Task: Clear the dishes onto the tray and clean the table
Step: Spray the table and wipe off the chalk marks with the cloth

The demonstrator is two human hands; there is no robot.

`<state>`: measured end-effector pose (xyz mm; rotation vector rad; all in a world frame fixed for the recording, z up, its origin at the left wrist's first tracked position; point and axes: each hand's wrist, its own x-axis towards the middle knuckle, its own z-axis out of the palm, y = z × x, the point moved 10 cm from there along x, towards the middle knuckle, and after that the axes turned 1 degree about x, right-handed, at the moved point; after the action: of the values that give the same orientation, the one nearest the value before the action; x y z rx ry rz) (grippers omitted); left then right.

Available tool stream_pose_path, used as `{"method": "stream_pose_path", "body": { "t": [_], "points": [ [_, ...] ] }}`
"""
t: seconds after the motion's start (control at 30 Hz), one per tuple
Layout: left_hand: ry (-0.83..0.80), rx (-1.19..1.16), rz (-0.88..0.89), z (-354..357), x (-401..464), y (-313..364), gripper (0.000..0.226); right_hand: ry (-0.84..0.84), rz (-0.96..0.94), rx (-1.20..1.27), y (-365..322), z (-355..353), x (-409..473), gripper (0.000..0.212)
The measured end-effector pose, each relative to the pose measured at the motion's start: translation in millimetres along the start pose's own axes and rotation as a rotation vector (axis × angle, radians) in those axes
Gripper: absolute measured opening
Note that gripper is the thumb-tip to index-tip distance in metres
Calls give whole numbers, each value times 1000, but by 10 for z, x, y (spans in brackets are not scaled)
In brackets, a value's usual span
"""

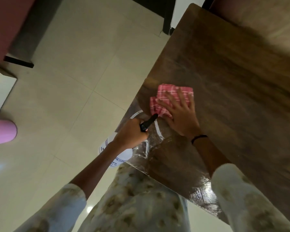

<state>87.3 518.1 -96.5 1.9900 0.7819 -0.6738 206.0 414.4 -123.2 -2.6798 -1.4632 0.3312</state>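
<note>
A red-and-white checked cloth (167, 99) lies on the glossy brown wooden table (233, 84) near its left edge. My right hand (181, 113) presses flat on the cloth with fingers spread. My left hand (131, 134) grips a white spray bottle (119, 153) by its black nozzle head (149, 122), held at the table's near left edge with the nozzle pointing toward the cloth. No dishes or tray are in view.
Pale floor tiles (70, 97) spread to the left of the table. A dark red seat with a black base (15, 30) stands at the far left, another cushioned seat (258, 19) beyond the table. A pink object (2, 131) shows at the left edge.
</note>
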Motion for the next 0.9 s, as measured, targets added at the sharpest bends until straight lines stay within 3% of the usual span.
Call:
{"method": "stream_pose_path", "body": {
  "t": [0.1, 0.2, 0.37, 0.47, 0.6, 0.8, 0.9],
  "points": [
    [-64, 34, -5, 128, -61, -58, 12, -4, 251, 56, 570, -57, -88, 59],
    [-86, 29, -33, 212, -127, -190, 9, -2, 359, 61, 676, -78, -31, 60],
    [-90, 24, -45, 339, -246, -302, 8, -19, 363, 58, 673, -25, -71, 62],
    [-49, 34, -40, 335, -266, -328, 18, -7, 345, 69, 579, -20, -137, 61],
    [-32, -12, -72, 292, -277, -351, 8, -8, 333, 66, 400, 45, -309, 59],
    [95, -24, -151, 61, -328, -509, 8, -3, 424, 99, -94, 138, -435, 58],
    [126, -28, -145, -37, -353, -601, 10, 20, 378, 112, -425, 105, -132, 57]
  ]
}}
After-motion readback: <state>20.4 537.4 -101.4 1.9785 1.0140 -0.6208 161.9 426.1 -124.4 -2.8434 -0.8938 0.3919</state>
